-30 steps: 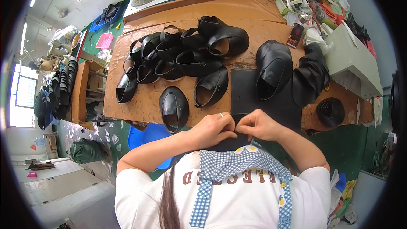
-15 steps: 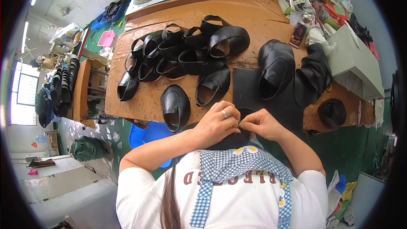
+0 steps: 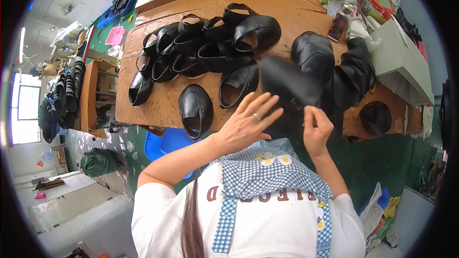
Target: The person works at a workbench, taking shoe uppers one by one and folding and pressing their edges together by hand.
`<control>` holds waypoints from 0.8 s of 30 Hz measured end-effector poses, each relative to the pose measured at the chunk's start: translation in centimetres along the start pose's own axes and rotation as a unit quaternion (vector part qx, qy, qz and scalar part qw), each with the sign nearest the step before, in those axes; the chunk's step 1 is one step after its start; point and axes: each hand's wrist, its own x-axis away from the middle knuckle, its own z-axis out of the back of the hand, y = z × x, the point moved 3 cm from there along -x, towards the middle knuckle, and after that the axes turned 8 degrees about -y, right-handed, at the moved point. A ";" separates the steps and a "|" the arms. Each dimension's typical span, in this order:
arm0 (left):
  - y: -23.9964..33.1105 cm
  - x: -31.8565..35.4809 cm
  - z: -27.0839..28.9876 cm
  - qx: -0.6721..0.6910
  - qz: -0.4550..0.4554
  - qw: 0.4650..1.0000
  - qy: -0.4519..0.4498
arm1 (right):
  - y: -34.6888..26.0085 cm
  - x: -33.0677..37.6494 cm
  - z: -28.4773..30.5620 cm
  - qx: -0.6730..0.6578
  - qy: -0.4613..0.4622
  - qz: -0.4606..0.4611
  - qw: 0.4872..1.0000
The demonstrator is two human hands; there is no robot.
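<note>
holding a blurred, seemingly leather piece (image 3: 290, 84) in right hand (image 3: 317, 126)

This is looking like a shoemaking workshop: glossy black leathery shoe uppers (image 3: 195, 98) are crowding a scuffed brown worktable (image 3: 301, 16).

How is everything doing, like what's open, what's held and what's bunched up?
Left hand: open, fingers spread, empty.
Right hand: pinching the black piece.
Black piece: held at its edge, blurred.
Black shoe parts: bunched on the table.
Lone shoe part: standing apart.
Blue tub: open-topped, partly hidden.
</note>
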 end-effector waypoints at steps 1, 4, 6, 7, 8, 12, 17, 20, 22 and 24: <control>-0.8 0.4 -1.2 0.034 0.063 0.997 0.033 | 1.4 0.2 0.0 -0.003 0.016 -0.081 0.997; -3.6 1.4 -5.7 0.206 0.197 0.956 0.075 | 6.6 0.8 -3.1 0.107 0.006 -0.097 0.989; -5.7 2.0 -7.5 0.337 0.266 0.900 0.077 | 11.4 1.6 -6.5 0.170 -0.077 -0.132 0.973; -6.8 2.2 -8.4 0.641 0.258 0.706 0.156 | 12.5 1.4 -7.5 0.194 -0.124 -0.154 0.961; -7.2 2.0 -9.0 0.857 0.217 0.415 0.215 | 13.2 0.6 -8.0 0.193 -0.125 -0.155 0.961; -8.8 0.8 -7.1 0.902 0.082 0.248 0.344 | 15.8 -4.3 -7.5 0.227 -0.064 -0.156 0.959; -9.8 -0.4 -5.6 0.910 0.024 0.166 0.379 | 11.8 -6.4 -4.5 0.411 -0.174 -0.175 0.877; -9.6 -1.2 -5.7 0.906 0.038 0.187 0.378 | 8.8 -4.4 -5.1 0.345 -0.157 -0.110 0.919; -10.2 -1.2 -7.1 0.881 0.110 0.291 0.357 | 7.3 -2.9 -6.2 0.239 -0.161 -0.057 0.956; -11.8 -1.0 -9.9 0.719 0.273 0.560 0.307 | 7.1 -0.7 -8.2 0.184 -0.204 -0.038 0.961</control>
